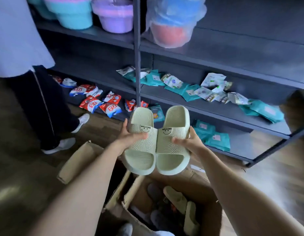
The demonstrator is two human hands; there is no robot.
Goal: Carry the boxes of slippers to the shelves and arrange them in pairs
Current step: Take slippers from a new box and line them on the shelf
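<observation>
I hold a pair of pale green slippers in the air, side by side, above an open box [210,223] and in front of the lower shelves [224,109]. The left slipper [144,149] and the right slipper [170,150] touch along their inner edges at the straps, and each strap carries the word WELCOME over a small smiling face. My left grip [130,136] is grasping the left slipper at its outer edge, thumb laid across the ribbed strap and fingers behind. My right grip [189,142] is grasping the right slipper the same way, thumb on the strap, fingers round the outer side.

In the box below lie more slippers, tan ones [176,196] and grey ones [154,190], jumbled together. A second cardboard flap [76,160] stands open to the left of it on the wooden floor [20,184].

On the shelves, teal packets [185,93] and pale packets lie scattered on the middle level, red and white bags [95,103] on the lowest level to the left, and plastic basins on top: teal [74,14], purple [115,17], and a stack in clear wrap [175,26].

Another person stands at the left in dark trousers [43,106] and white shoes [66,143]
</observation>
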